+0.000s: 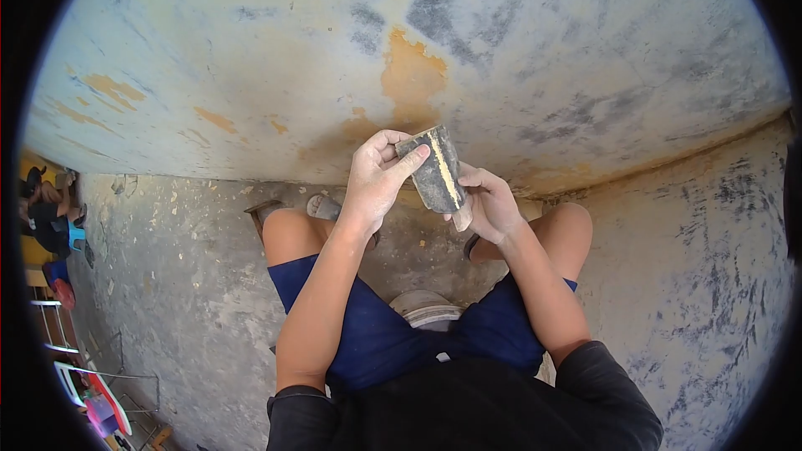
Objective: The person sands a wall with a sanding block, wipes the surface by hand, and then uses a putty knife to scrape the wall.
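In front of the wall, between my two hands, is a dark, worn piece that looks like sandpaper (434, 179), with a pale yellow stripe along it. A light wood-like stub (462, 217) sticks out at its lower end. My left hand (376, 175) is closed on the upper left part, thumb pressed on the dark face and fingers partly behind. At the lower right edge, my right hand (491, 205) is closed on the piece beside the stub. Pale dust coats the fingers of both hands. Some fingertips are hidden behind the piece.
The blue-grey wall (276, 58) carries dark smudges and a peeled orange-tan patch (412, 75). Beneath me, between my legs, shows a pale round bucket or stool (426, 309) on rough concrete floor (192, 284). Far left, another person (50, 221) sits near metal-framed furniture (54, 326).
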`<state>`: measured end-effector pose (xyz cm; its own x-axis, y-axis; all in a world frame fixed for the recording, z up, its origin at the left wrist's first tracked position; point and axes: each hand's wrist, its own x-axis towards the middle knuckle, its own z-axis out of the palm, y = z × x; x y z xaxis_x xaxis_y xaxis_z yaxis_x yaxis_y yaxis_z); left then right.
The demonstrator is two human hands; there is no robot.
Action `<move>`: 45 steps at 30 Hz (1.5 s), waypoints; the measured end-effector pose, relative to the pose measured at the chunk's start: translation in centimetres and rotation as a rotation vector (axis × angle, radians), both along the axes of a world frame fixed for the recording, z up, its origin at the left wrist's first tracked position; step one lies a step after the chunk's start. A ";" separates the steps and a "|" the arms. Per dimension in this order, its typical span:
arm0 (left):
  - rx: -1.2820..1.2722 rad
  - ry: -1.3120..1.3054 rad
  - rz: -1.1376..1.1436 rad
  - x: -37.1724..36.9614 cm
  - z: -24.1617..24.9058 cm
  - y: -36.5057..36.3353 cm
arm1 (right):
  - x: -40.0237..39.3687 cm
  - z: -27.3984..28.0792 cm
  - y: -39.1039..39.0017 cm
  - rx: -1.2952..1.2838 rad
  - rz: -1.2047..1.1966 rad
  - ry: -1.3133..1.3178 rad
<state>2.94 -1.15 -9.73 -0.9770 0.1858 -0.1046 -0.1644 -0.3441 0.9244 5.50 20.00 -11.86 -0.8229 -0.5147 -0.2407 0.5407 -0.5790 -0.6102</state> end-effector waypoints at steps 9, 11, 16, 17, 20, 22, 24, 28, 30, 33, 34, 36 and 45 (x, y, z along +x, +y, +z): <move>-0.095 0.028 -0.028 -0.3 0.2 0.0 | 0.1 0.4 0.6 0.020 -0.060 0.022; -0.145 0.044 -0.044 -0.5 -0.3 -0.1 | 0.3 0.8 0.5 0.064 -0.095 0.025; -0.217 0.029 -0.069 -0.8 -0.5 -0.2 | 0.4 0.6 0.7 0.137 -0.126 0.044; -0.221 0.032 -0.072 -0.7 -0.2 -0.1 | 0.5 0.5 0.8 0.163 -0.127 0.045; -0.197 0.021 -0.093 -0.6 0.2 0.1 | 0.7 0.3 1.1 0.216 -0.130 0.061; -0.209 0.009 -0.109 -0.6 0.3 0.0 | 0.8 0.3 1.1 0.242 -0.130 0.076; -0.221 -0.003 -0.122 -0.6 0.1 -0.1 | 0.9 0.5 1.1 0.307 -0.130 0.081; -0.238 0.125 -0.143 -0.6 -1.4 -0.1 | 1.0 0.6 0.6 0.375 -0.137 0.157; -0.283 0.224 -0.147 -0.3 -1.5 -0.2 | 0.9 0.6 0.3 0.383 -0.143 0.159; -0.355 0.241 -0.219 0.1 -0.8 -0.1 | 0.7 0.7 -0.1 0.336 -0.161 0.121; -0.354 0.240 -0.220 0.1 -0.7 -0.2 | 0.7 0.7 -0.2 0.336 -0.161 0.120; -0.261 0.126 -0.262 0.1 -0.3 -0.2 | 0.5 0.6 -0.4 0.285 -0.173 0.079; -0.240 0.159 -0.212 0.0 -0.2 -0.5 | 0.2 0.7 -0.9 0.214 -0.181 0.027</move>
<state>2.96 -1.66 -9.98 -0.9271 0.3743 -0.0197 -0.0564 -0.0874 0.9946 5.72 19.07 -11.19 -0.9043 -0.2989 -0.3047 0.4221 -0.5211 -0.7418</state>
